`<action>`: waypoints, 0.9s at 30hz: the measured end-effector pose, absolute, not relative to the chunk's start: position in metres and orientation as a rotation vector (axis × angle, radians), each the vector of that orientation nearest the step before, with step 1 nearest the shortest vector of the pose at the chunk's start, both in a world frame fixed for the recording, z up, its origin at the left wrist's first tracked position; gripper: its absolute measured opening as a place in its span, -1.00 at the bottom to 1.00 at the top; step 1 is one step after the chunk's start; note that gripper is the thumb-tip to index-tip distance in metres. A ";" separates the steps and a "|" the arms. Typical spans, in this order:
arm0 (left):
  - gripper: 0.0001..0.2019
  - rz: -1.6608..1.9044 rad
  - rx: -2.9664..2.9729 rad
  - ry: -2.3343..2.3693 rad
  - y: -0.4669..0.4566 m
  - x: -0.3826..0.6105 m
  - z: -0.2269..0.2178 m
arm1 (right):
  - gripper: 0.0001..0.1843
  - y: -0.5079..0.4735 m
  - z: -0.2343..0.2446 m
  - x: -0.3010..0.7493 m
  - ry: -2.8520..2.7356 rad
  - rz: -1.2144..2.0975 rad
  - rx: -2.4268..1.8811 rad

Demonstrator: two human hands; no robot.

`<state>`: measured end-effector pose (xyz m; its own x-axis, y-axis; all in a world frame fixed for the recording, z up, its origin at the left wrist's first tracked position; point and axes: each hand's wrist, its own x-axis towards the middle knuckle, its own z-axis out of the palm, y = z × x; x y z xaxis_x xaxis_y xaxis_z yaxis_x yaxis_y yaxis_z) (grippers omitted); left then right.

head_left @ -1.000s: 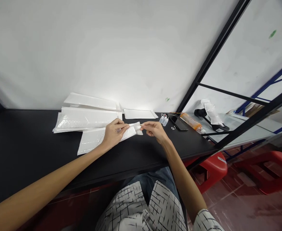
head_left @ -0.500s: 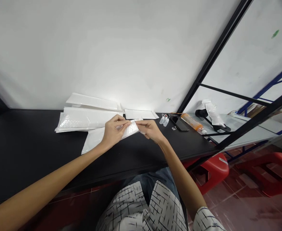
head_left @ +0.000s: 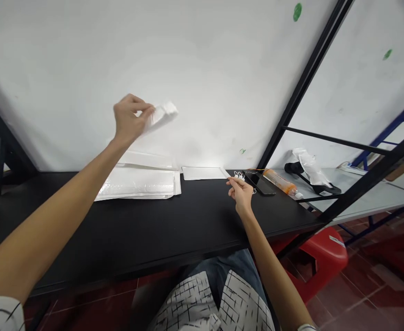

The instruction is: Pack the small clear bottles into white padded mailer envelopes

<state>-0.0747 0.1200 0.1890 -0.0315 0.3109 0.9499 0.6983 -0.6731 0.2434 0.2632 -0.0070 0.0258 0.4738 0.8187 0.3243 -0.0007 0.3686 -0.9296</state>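
Raised in front of the wall, my left hand [head_left: 131, 117] pinches a white padded mailer [head_left: 163, 114], blurred by motion and partly hidden behind the hand and wrist. Over the black table [head_left: 174, 230], my right hand [head_left: 241, 193] has thumb and fingers pressed together. Whatever it may hold is too small to make out. Its fingertips are by the right end of a flat white mailer [head_left: 203, 173] lying near the wall. A pile of white padded mailers [head_left: 139, 181] lies below my left hand, partly covered by my forearm.
Small white bottles [head_left: 239, 175], a black phone [head_left: 261, 184] and an orange-clear bottle [head_left: 280, 181] lie at the table's right. A black metal frame [head_left: 298, 92] rises there. Beyond it, a tape dispenser [head_left: 310, 172] sits on a grey table. A red stool [head_left: 321, 257] stands below.
My hands have parted. The left has lifted the mailer off the table, up and to the left; the right has moved right, away from it. The view has shifted slightly.
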 end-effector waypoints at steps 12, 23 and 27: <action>-0.61 -0.755 -2.325 -1.256 0.165 -0.094 0.060 | -0.69 -0.008 0.004 0.288 -1.338 0.551 -1.260; -0.57 -0.349 -2.584 -1.257 0.145 0.038 0.076 | -0.77 -0.011 -0.010 0.322 -1.690 0.012 -1.656; -0.53 -0.124 -2.688 -1.315 0.152 0.093 0.044 | -0.76 -0.016 -0.013 0.325 -1.751 -0.128 -1.679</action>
<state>0.0926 0.1520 0.0438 0.6129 0.7781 0.1379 0.7901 -0.6055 -0.0952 0.3250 -0.0158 -0.0128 0.0824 0.8411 0.5346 0.9097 0.1556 -0.3850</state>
